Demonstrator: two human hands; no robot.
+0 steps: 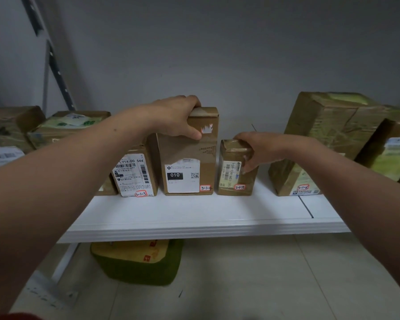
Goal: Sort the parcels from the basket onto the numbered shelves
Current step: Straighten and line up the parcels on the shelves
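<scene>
Left of the tall 3-1-4 parcel [189,158], the 3-1-3 parcel [134,174] stands touching it, printed label forward. The left hand [178,118] clamps the tall parcel's folded top, fingers over the back edge and thumb on the plain cardboard, probably squaring it in number order. Just right of it, the right hand [256,148] grips the small, tape-glossy 3-1-5 parcel [236,172] upright on the smooth white shelf [194,213].
</scene>
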